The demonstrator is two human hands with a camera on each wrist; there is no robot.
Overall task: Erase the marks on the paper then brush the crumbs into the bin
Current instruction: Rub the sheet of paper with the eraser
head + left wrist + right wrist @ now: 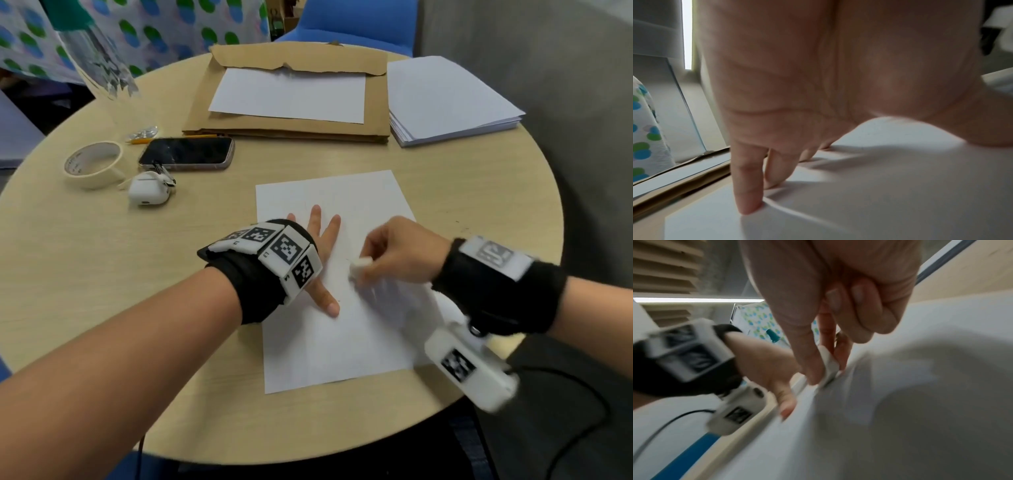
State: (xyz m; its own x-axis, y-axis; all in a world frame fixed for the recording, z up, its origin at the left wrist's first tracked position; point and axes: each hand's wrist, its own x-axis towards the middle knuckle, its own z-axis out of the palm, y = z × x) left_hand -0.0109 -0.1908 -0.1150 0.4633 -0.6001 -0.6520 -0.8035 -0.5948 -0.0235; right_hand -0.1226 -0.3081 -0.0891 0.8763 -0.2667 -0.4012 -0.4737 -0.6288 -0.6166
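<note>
Right now the left hand (318, 240) lies flat, fingers spread, pinning the paper (342, 342) on the near surface (171, 274) while the right hand (400, 253) pinches the eraser (360, 265) mid-sheet; short, light strokes would likely avoid creasing.

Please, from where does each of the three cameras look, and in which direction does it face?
Head: from above, forward and down over the round table; shows both forearms, the left hand flat on the paper, the right hand pinching the eraser.
Left wrist: under the wrist, along the palm to fingers pressing the paper.
Right wrist: along the hand to the eraser; the left hand shows too.
Shared: all three see the paper; head and right wrist both see the eraser.
</note>
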